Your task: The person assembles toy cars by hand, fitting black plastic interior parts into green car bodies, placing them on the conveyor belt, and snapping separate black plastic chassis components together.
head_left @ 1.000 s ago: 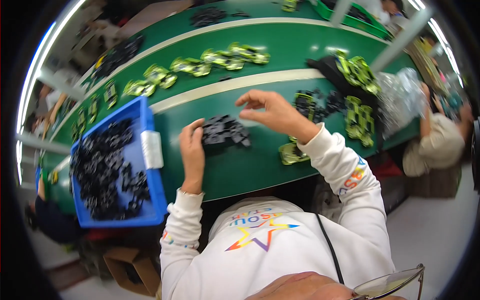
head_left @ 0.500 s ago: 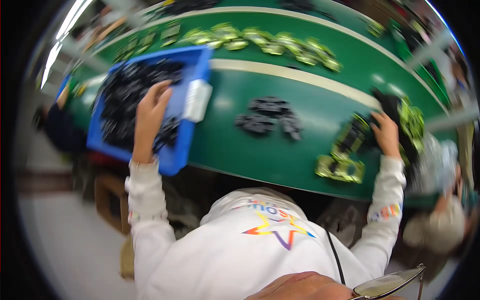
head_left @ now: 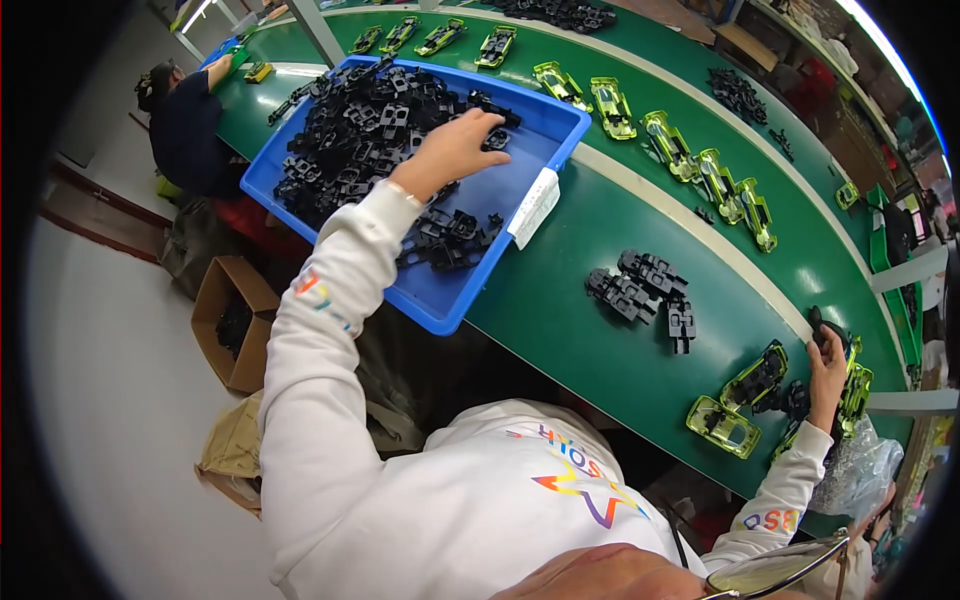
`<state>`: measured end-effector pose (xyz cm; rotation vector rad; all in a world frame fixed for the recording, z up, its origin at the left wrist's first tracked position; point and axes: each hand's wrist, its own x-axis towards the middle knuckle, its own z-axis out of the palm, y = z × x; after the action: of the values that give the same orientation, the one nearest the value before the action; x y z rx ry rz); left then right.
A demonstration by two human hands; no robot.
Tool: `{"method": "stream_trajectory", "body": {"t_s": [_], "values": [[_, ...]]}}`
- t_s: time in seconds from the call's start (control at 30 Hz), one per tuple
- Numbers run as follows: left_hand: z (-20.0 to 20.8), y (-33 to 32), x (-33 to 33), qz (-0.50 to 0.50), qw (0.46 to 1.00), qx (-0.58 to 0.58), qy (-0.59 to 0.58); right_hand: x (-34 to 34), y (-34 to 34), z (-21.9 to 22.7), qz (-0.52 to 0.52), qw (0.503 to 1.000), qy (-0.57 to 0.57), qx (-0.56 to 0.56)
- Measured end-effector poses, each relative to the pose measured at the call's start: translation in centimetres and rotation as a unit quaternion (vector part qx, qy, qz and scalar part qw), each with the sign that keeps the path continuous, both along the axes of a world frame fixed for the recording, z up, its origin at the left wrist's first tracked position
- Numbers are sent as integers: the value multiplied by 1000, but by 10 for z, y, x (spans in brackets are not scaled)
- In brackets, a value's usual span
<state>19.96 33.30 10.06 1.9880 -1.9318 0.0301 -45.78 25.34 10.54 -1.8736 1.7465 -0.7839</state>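
Observation:
My left hand [head_left: 455, 155] is over the blue bin [head_left: 545, 108], its fingers spread and nothing visible in its grasp. Under and around it, black moulded plastic parts [head_left: 355, 130] fill the left of the bin; a few lie close to the fingertips. At the right end of the table, my right hand [head_left: 826, 375] has thumb and fingers apart, touching or just above a cluster of dark and lime-green pieces [head_left: 855, 392]. Beside it lie a lime-green toy car body [head_left: 724, 427] and another toy car body with a black part inside [head_left: 757, 376].
Several black parts [head_left: 640, 288] sit in a group on the green table [head_left: 560, 300]. Beyond a pale divider strip [head_left: 720, 240], lime-green car bodies [head_left: 668, 145] form a row. A cardboard box [head_left: 232, 322] stands lower left. Another person [head_left: 185, 125] is at the far left; clear plastic bags [head_left: 860, 470] are at right.
The view has turned, shifting the bin and table across the picture. My left hand has moved farther across the bin with fingers spread. My right hand stays by the pieces at the right.

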Motion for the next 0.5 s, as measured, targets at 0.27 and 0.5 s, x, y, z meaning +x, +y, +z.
{"method": "stream_trajectory", "body": {"t_s": [0.27,0.5], "values": [[-8,-11,9,123,987,-95,-49,93,35,43,128,959,-237,81],[44,59,-32,126,868,-163,452,192,59,50,249,904,-330,114]]}}
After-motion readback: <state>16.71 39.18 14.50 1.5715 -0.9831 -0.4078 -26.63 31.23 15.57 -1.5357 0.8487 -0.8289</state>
